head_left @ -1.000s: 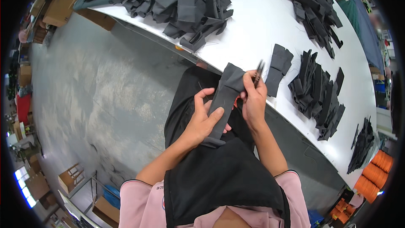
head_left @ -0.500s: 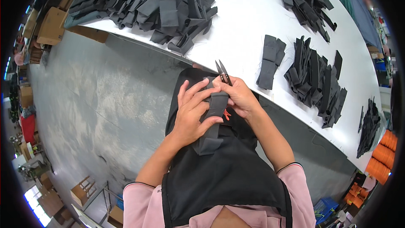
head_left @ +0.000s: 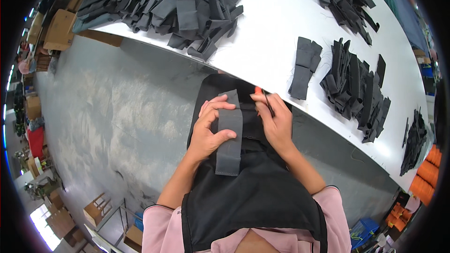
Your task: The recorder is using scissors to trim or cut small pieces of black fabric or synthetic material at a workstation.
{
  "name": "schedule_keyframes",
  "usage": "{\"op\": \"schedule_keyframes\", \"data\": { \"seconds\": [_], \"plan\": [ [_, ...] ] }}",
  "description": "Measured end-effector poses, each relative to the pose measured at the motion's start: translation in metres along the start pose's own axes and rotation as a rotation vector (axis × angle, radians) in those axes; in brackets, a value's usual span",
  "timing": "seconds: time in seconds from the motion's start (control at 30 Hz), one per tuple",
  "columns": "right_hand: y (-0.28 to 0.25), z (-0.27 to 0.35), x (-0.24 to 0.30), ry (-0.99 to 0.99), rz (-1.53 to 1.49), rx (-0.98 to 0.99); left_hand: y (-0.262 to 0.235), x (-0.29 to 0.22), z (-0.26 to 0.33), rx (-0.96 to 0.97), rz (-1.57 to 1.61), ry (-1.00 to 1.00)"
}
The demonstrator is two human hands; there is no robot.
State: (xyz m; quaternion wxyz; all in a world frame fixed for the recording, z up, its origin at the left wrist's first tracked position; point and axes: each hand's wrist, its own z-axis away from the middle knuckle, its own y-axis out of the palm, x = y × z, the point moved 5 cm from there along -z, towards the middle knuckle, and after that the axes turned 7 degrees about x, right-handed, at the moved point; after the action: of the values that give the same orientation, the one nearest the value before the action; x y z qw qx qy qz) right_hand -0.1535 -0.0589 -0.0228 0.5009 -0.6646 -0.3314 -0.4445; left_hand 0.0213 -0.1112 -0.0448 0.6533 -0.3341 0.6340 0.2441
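Observation:
A dark grey fabric strip (head_left: 229, 152) lies lengthwise over the black apron (head_left: 262, 182) on my lap, flat, with a stitched line at its near end. My left hand (head_left: 205, 129) grips it by its left edge, fingertips and thumb on its upper face. To the right of the strip and apart from it, my right hand (head_left: 280, 122) is closed around thread snips (head_left: 258, 91). Their orange part shows at the far side of the fingers and a dark blade lies along the hand; the rest is hidden in the grip.
A white table (head_left: 267, 28) runs diagonally beyond my lap. It bears a large heap of grey strips (head_left: 187, 9) at far left, a small stack (head_left: 304, 68) near its edge, and more dark bundles (head_left: 356, 89) to the right. Cardboard boxes (head_left: 60, 29) stand at left.
The strip has been straightened and now lies flat along my lap. My right hand has left it, moving right, and the snips have turned, their blades no longer pointing away from me.

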Motion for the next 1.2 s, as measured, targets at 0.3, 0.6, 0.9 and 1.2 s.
{"op": "schedule_keyframes", "data": {
  "seconds": [0.3, 0.6, 0.9, 1.2],
  "plan": [
    [-0.023, 0.02, 0.039, -0.087, 0.249, 0.16, 0.004, -0.011, -0.011, 0.096, 0.107, -0.021],
    [-0.025, 0.022, 0.028, -0.064, 0.142, 0.084, 0.004, -0.013, -0.009, 0.1, 0.119, -0.019],
    [-0.026, 0.021, 0.039, -0.124, 0.211, 0.097, 0.003, -0.021, -0.012, 0.119, 0.017, 0.026],
    [-0.03, 0.028, 0.03, 0.03, 0.035, 0.016, 0.002, -0.019, -0.012, 0.117, 0.012, 0.013]
  ]
}}
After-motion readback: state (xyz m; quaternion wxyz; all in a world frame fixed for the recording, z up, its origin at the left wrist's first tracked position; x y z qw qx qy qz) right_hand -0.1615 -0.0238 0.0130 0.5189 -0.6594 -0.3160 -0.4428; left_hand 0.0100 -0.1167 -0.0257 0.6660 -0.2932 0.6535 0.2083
